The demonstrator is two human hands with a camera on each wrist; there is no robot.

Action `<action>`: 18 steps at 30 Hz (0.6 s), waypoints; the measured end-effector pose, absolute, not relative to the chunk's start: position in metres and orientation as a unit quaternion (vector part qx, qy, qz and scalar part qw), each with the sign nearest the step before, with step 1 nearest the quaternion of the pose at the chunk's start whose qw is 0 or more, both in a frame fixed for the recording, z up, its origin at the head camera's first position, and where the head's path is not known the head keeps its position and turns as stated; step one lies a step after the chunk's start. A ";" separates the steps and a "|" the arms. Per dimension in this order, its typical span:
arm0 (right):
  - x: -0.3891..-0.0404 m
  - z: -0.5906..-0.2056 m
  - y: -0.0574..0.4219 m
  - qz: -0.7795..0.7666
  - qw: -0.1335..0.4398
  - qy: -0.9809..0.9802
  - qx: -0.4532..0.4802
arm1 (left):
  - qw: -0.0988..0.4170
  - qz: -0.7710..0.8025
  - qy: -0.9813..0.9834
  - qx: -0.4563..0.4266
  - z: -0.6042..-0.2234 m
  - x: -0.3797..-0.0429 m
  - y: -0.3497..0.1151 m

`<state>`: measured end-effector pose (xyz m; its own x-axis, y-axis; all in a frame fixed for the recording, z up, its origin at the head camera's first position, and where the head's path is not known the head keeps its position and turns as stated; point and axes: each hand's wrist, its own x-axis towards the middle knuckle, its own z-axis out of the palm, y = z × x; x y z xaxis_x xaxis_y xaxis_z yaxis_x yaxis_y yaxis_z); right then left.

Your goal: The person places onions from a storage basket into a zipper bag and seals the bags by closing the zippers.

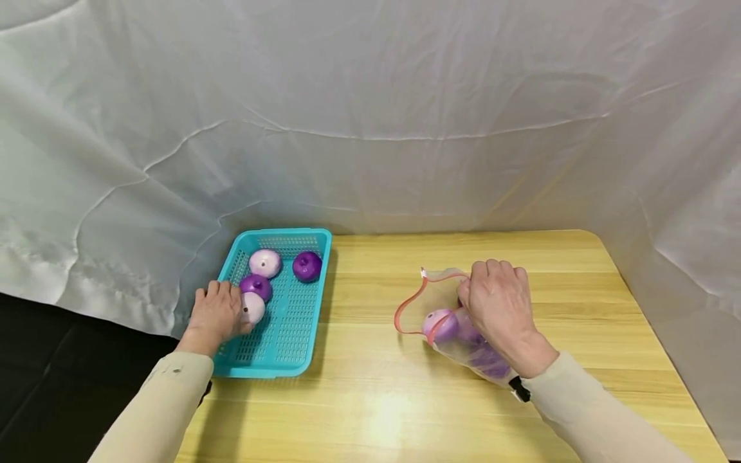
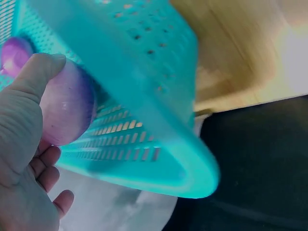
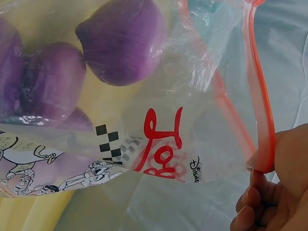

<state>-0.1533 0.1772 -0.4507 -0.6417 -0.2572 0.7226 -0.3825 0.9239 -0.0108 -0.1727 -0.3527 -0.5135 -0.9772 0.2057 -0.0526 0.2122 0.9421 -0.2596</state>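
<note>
My left hand [image 1: 215,315] reaches over the left rim of a turquoise plastic basket [image 1: 289,368]. It grips a pale purple onion [image 2: 70,106], its thumb across the top and some fingers behind, partly hidden. Inside the basket, a dark purple onion [image 1: 256,287] lies close beside that one, with another pale onion [image 1: 265,263] and a dark onion [image 1: 307,266] further back. On the right, my right hand [image 1: 502,308] pinches the red-edged rim of a clear printed zip bag [image 3: 120,144]. The bag's mouth gapes toward the basket, and several purple onions [image 3: 122,43] lie inside it.
Both the basket and the bag are on a light wooden table [image 1: 370,399]. A grey-white cloth [image 1: 382,128] hangs behind and along the sides. Black material [image 1: 69,366] fills the lower left beyond the table.
</note>
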 end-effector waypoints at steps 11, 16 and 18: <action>-0.156 -0.455 0.183 0.092 0.352 -0.918 0.159 | -0.066 -0.089 0.987 0.117 -0.490 -0.177 -0.335; -0.155 -0.454 0.184 0.095 0.344 -0.921 0.155 | -0.121 -0.053 0.982 0.136 -0.477 -0.181 -0.310; -0.155 -0.454 0.185 0.099 0.343 -0.921 0.153 | -0.140 -0.041 0.977 0.154 -0.471 -0.182 -0.297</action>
